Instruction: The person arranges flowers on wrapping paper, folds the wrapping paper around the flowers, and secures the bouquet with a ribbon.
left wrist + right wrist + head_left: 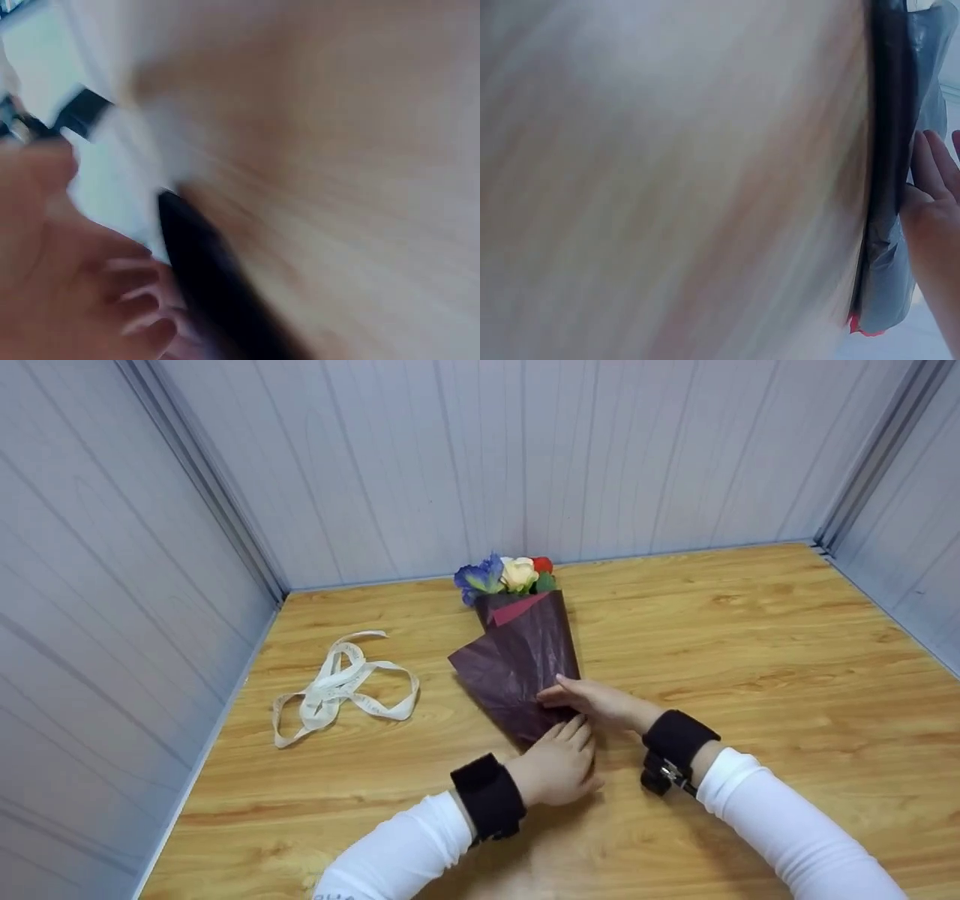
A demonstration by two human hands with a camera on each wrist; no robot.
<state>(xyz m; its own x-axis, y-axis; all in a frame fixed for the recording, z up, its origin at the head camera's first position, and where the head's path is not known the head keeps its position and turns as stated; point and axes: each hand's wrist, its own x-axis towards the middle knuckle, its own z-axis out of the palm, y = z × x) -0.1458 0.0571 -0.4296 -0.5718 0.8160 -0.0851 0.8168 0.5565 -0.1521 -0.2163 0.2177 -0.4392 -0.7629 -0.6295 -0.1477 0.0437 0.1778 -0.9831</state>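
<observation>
We see a bouquet lying in the middle of the table (750,660), its flower heads at the far end, toward the far wall (487,472). A blue flower (478,577), a cream flower (519,574) and a partly covered red flower (541,564) show above the dark purple wrapping paper (517,664); their stems are hidden inside it. A red fold (517,609) shows near the paper's far edge.

The right hand (600,703) rests its extended, relaxed fingers on the right side of the paper, clenching nothing. The left hand (559,765), nearer to us, lies over the bouquet's near end and covers it, so we cannot tell whether its fingers pinch the paper or only press on it. The left wrist view is badly blurred, and we cannot name for certain the dark shape (214,277) beside the fingers.

To the left, well apart from the hands, a white ribbon (334,690) lies in loose loops, its print too small to read. Lettering on the left sleeve (405,844) is cut off at the near edge.
</observation>
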